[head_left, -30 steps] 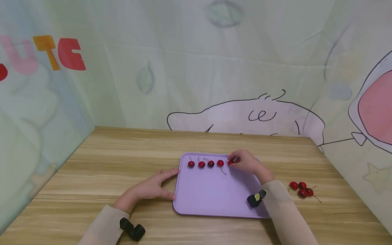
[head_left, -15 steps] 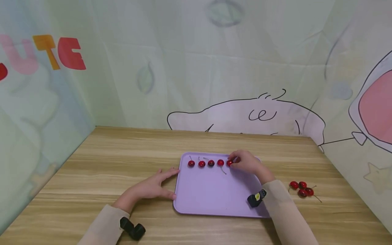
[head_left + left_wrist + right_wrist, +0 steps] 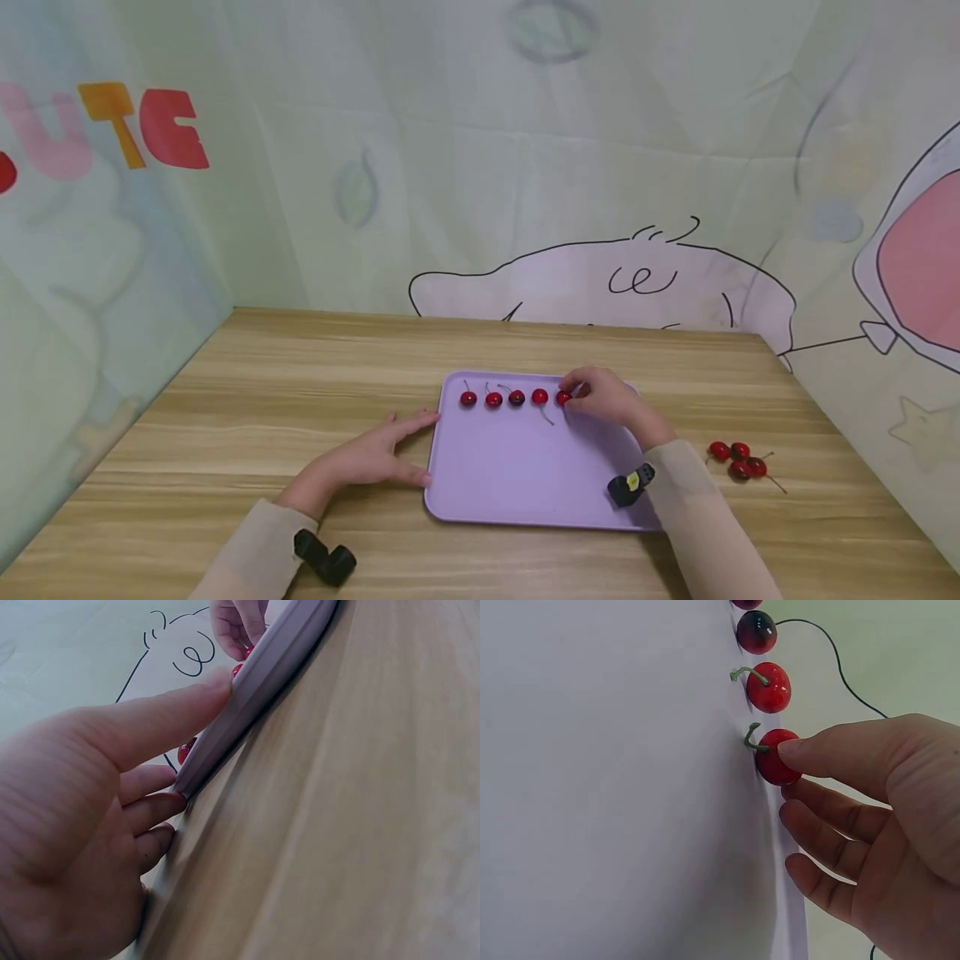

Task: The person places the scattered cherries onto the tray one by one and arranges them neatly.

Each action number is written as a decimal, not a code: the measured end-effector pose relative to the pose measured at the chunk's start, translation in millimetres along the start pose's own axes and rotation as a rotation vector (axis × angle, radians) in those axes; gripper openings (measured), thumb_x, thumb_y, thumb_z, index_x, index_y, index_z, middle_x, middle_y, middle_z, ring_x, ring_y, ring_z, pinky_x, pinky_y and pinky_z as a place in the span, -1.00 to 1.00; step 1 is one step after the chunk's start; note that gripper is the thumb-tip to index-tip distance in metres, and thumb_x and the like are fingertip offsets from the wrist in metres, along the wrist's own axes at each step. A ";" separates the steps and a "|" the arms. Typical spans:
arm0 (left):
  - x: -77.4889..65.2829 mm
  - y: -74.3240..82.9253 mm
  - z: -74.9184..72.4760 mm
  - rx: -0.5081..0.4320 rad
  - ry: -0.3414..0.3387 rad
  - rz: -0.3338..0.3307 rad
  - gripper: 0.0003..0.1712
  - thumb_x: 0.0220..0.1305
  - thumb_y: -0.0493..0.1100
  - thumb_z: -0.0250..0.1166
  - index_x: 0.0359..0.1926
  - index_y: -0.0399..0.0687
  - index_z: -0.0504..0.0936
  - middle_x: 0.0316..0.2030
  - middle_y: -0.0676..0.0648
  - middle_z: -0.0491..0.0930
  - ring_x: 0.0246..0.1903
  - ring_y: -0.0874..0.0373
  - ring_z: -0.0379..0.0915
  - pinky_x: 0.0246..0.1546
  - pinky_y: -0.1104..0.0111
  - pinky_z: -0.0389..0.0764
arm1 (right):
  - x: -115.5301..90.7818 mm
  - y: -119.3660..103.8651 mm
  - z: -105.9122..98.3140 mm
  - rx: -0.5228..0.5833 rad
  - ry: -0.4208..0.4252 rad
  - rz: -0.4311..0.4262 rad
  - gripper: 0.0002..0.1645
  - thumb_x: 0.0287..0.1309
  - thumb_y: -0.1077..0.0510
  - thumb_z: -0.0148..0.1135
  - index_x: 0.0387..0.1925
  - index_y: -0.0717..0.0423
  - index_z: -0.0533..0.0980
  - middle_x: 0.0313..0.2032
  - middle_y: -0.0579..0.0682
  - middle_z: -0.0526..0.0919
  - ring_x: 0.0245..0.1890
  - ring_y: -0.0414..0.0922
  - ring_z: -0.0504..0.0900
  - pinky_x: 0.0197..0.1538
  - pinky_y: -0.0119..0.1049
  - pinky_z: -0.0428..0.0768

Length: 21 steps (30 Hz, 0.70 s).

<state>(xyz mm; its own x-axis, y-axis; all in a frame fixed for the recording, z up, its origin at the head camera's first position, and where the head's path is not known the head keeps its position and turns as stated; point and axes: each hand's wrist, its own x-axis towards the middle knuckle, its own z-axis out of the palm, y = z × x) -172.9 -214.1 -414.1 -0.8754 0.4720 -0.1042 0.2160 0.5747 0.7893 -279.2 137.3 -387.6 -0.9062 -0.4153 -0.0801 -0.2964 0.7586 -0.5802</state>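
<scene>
A lilac tray (image 3: 517,475) lies on the table, with a row of red cherries along its far side. My right hand (image 3: 606,397) is over the far right part of the tray. Its thumb and forefinger pinch the rightmost cherry (image 3: 771,771), whose short green stem points away from the hand in the right wrist view. Beside it sits another cherry (image 3: 769,688), stem also showing. My left hand (image 3: 367,455) is at the tray's left edge, thumb and fingers spread, fingertips touching the rim (image 3: 251,697).
To the right of the tray, several loose cherries (image 3: 740,471) lie in a small cluster on the wooden table (image 3: 315,358). A printed cloth backdrop (image 3: 465,192) stands behind the table. Each sleeve has a black wrist camera (image 3: 327,560) on it.
The cherry at my right fingertips has shifted slightly left and shows more clearly than a second ago. My left hand keeps its place at the tray's edge.
</scene>
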 end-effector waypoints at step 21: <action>1.8 -3.0 0.8 0.016 0.009 0.024 0.06 0.01 0.05 0.49 0.45 -0.17 0.16 0.46 -0.30 0.02 0.43 -0.38 -0.38 0.37 -0.21 -0.43 | -63.2 20.6 -65.0 -0.097 0.198 -0.186 -0.71 0.12 0.29 0.30 -0.09 0.28 0.58 -0.10 0.23 0.65 -0.23 -0.02 0.60 -0.22 -0.20 0.58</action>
<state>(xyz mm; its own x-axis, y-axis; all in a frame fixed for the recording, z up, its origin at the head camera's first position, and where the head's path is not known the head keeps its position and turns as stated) -174.8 -214.4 -417.1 -0.8737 0.4799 -0.0795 0.2441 0.5739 0.7817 -247.6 211.9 -341.8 -0.8721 -0.4528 0.1853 -0.4816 0.7274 -0.4888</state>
